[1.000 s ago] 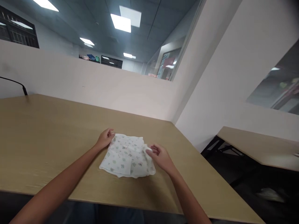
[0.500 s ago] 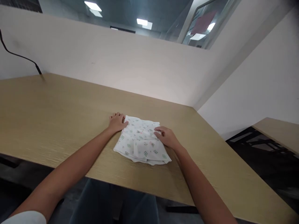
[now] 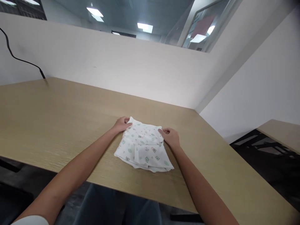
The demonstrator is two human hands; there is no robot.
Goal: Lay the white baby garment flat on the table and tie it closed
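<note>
A folded white cloth point(image 3: 142, 147) with small green and pink prints lies on the wooden table top point(image 3: 58, 118), in front of me. My left hand point(image 3: 121, 124) pinches the cloth's far left corner, which stands up a little from the fold. At the far right corner, my right hand point(image 3: 171, 137) has its fingers closed on the cloth's edge. Loose layers show along the near edge, and part of the cloth is hidden under my fingers.
The table's far side meets a pale partition wall point(image 3: 117, 62), with a black cable point(image 3: 21, 56) hanging over it at the left. Another wooden desk point(image 3: 281, 134) stands lower right, beyond dark floor. My dark-trousered legs point(image 3: 117, 206) show below the near edge.
My hands have moved from resting on the cloth to pinching its far corners. The far left corner now stands raised. The view has tilted down and levelled since the oldest frame.
</note>
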